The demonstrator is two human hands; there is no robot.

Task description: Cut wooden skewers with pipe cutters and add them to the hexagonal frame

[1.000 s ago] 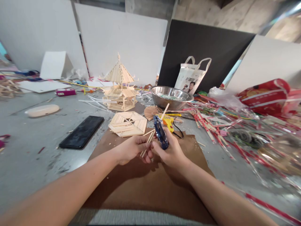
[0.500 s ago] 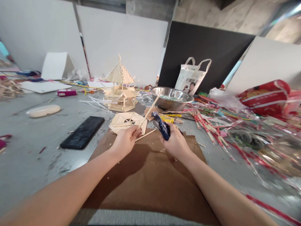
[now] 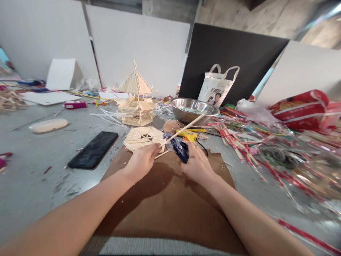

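My left hand pinches a thin pale wooden stick, which slants up to the right across the cutter. Wrapped round the dark blue handles of a hand cutter is my right hand. The cutter's head is close to the left fingertips, by the stick's lower end; whether its jaws touch the stick I cannot tell. Just beyond my left hand lies a flat hexagonal piece made of sticks. Another loose stick lies under the hands on the brown mat.
A stick pagoda model stands behind, beside a steel bowl. A yellow glue gun with a cord lies past the cutter. To the left is a black phone. Red-and-white wrapped sticks and plastic packaging clutter the right.
The stick in my left hand has swung over from steep to a lower slant to the right. My right hand has brought the cutter left, up to the stick near the left fingers.
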